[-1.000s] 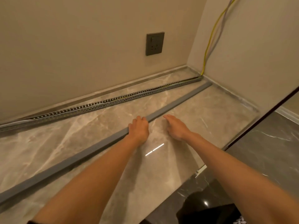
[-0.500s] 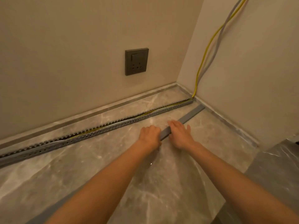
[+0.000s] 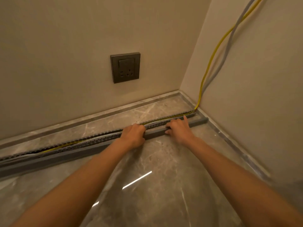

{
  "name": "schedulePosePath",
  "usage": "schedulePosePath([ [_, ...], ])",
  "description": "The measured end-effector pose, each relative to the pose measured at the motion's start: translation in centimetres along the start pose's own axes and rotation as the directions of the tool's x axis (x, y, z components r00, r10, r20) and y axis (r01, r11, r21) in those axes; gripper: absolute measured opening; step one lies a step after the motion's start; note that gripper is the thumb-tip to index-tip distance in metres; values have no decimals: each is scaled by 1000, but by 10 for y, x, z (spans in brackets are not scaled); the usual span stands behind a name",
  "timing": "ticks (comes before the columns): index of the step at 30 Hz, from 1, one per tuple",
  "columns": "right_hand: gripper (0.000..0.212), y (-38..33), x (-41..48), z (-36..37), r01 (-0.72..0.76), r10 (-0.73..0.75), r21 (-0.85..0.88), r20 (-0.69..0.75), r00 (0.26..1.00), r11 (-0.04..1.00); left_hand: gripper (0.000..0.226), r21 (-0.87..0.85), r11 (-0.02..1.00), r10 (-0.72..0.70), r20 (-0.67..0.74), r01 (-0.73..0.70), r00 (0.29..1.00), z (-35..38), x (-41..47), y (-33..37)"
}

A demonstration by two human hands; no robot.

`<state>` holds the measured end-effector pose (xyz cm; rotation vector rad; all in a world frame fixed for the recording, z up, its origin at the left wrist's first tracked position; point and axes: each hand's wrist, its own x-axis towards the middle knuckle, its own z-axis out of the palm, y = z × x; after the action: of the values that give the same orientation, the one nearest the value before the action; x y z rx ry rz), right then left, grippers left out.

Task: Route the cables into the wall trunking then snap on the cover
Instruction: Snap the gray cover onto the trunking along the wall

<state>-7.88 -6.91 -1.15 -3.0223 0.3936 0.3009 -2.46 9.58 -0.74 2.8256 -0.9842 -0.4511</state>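
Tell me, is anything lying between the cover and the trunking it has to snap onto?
Nothing visible does. The cover, held by the left hand and right hand, lies right beside the trunking, and the yellow cable sits inside the channel.

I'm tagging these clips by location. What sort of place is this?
Probably an indoor room corner, perhaps a home: plain beige walls, a polished marble-look floor, and a dark wall socket. Slotted trunking with cables lies along the floor.
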Motion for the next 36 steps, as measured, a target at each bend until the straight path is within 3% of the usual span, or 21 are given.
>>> schedulePosePath([
  [4, 28, 1, 9, 9, 138, -130, 121, -77, 989, 983, 26, -13, 999, -30, -69, 29, 997, 1, 13, 36],
  [8, 29, 13, 19, 14, 255, -236, 167, -124, 964, 952, 25, 3, 993, -115, -47, 115, 992, -4, 27, 53],
  [11, 35, 47, 27, 16, 240, -210, 191, -165, 964, 952, 25, 12, 978, -206, -20, 206, 978, -8, 35, 57],
  [16, 26, 92, 37, 10, 197, -143, 199, -257, 956, 960, 29, 40, 962, -269, 5, 268, 963, -11, 39, 67],
  [22, 20, 84, 46, -1, 284, -230, 235, -231, 945, 930, 28, 49, 985, -162, -85, 166, 983, -15, 60, 90],
  [27, 18, 87, 52, -9, 263, -202, 350, -201, 959, 899, 26, 47, 996, -77, -82, 81, 994, -12, 77, 98],
  [36, 19, 92, 58, -15, 272, -246, 380, -118, 962, 884, 28, 57, 996, -62, -86, 67, 994, -9, 86, 94],
])
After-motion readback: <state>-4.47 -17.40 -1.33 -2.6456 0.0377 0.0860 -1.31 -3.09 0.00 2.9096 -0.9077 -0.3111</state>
